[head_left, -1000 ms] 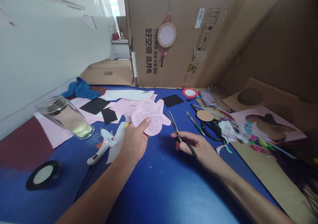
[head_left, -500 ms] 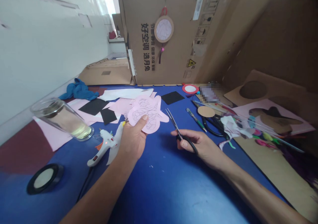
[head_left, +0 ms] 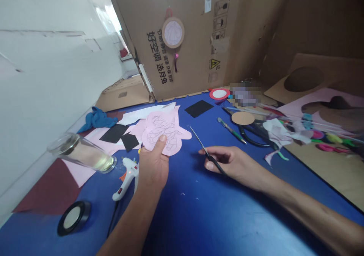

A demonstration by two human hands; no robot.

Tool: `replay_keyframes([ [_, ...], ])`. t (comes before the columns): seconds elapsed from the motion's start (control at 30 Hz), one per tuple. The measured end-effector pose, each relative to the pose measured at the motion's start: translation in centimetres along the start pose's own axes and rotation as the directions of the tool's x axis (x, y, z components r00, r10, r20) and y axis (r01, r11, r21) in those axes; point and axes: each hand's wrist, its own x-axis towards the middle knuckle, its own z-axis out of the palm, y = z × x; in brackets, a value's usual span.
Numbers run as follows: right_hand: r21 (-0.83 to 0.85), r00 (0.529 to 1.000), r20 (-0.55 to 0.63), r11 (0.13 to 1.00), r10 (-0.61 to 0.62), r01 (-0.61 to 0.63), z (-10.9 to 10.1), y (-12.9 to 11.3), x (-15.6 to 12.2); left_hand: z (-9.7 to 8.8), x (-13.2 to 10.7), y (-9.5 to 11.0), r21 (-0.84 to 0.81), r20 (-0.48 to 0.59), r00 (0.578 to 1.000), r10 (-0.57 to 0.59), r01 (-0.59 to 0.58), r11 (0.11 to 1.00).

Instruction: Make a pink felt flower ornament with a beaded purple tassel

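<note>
My left hand (head_left: 153, 165) pinches a pink paper cut-out (head_left: 165, 131) with black line drawing on it, thumb on top, holding it just above the blue table (head_left: 199, 218). My right hand (head_left: 230, 163) grips a small pair of black-handled scissors (head_left: 205, 150), blades closed and pointing up-left toward the cut-out, a short gap apart from it.
A glass of yellowish liquid (head_left: 82, 155), a white glue gun (head_left: 126, 174) and a black tape roll (head_left: 72, 222) lie at left. Pink and black paper scraps (head_left: 115, 134), a blue cloth (head_left: 98, 119), pens, black pliers (head_left: 256, 133) and cardboard boxes (head_left: 193, 32) surround the hands.
The view has tilted and shifted. The scissor blades, slightly apart earlier, are now closed. Both hands keep their hold in nearly the same places.
</note>
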Motion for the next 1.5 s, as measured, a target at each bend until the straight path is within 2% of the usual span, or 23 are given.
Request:
replay_keyframes([
  [0.3,-0.001,1.0,0.002,1.0,0.023,-0.023,0.3,-1.8,-0.6,0.1,0.1,-0.1,0.048,0.022,1.0,0.019,-0.02,0.999],
  [0.43,-0.088,0.998,-0.03,0.995,-0.046,0.043,0.3,-1.9,-0.9,0.0,0.2,-0.3,0.047,0.04,0.999,0.018,-0.02,0.999],
  [0.67,-0.286,0.986,-0.015,0.945,-0.169,0.157,-0.2,-1.9,-1.2,-0.2,0.3,-0.5,0.046,0.07,0.997,0.02,-0.024,0.999],
  [0.83,-0.345,0.978,-0.015,0.919,-0.207,0.189,-0.4,-2.4,-1.3,-0.2,0.3,-0.5,0.058,0.099,0.995,0.009,-0.014,0.998],
  [0.97,-0.253,0.987,-0.024,0.956,-0.162,0.151,-0.3,-2.5,-1.1,-0.2,0.3,-0.5,0.053,0.091,0.996,-0.008,0.003,0.999],
  [1.07,-0.148,0.998,-0.031,0.987,-0.06,0.055,-0.4,-2.6,-1.1,-0.3,0.3,-0.5,0.043,0.083,0.996,-0.017,0.013,0.999],
  [1.2,-0.073,0.999,0.016,0.996,0.044,-0.043,-0.6,-2.8,-1.3,-0.3,0.2,-0.5,0.023,0.072,0.997,-0.025,0.023,0.999],
  [1.5,-0.035,0.994,0.028,0.993,0.109,-0.108,-0.5,-3.0,-1.4,-0.2,0.0,-0.5,-0.021,0.067,0.997,-0.044,0.045,0.999],
])
